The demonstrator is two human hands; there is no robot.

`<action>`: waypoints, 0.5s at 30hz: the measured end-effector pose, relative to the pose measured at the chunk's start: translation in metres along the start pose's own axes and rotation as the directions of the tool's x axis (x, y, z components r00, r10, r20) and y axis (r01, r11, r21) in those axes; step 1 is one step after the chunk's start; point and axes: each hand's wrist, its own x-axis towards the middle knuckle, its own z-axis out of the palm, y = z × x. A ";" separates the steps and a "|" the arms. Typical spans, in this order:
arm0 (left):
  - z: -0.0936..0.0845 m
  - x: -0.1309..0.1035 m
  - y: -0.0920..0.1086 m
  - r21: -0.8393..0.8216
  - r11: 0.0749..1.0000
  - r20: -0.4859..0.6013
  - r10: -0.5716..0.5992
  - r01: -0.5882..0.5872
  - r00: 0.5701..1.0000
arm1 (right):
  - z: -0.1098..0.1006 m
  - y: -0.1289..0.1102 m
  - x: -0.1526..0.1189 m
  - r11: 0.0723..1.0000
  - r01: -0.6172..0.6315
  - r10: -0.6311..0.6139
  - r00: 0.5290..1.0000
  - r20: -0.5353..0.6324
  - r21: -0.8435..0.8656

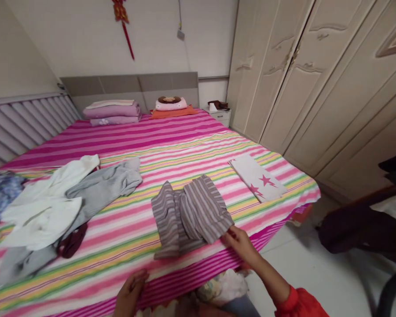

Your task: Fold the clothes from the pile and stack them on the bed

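Striped garment (204, 209): rumpled on the bedspread (191, 152), near its front
Right hand (239, 242): garment's four o'clock, fingers nearly closed, pinching its corner
Left hand (132, 288): seven o'clock, half open, seemingly empty
Folded cloth (246, 171): two o'clock, pink star print
Wall ornament (121, 12): eleven o'clock, figures unreadable

A garment (203, 209) is striped in grey and muted brown, a sheet (119, 233) is banded in pink, yellow, green and white, and a pale cloth (247, 176) is printed with pink stars.

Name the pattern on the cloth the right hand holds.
The cloth has dark and light greyish stripes: head view.
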 end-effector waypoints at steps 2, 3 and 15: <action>0.011 -0.005 0.011 0.009 1.000 0.037 -0.028 0.027 0.999 | 0.002 -0.005 0.004 0.949 -0.142 0.154 0.988 -0.021 0.281; 0.018 -0.008 0.015 0.009 1.000 0.051 -0.028 0.028 0.998 | 0.004 -0.009 0.005 0.880 -0.204 0.224 0.975 0.004 0.428; 0.078 -0.070 0.068 -0.013 0.983 0.452 0.169 -0.183 0.876 | 0.018 -0.061 0.000 0.133 -0.334 0.203 0.931 0.304 0.933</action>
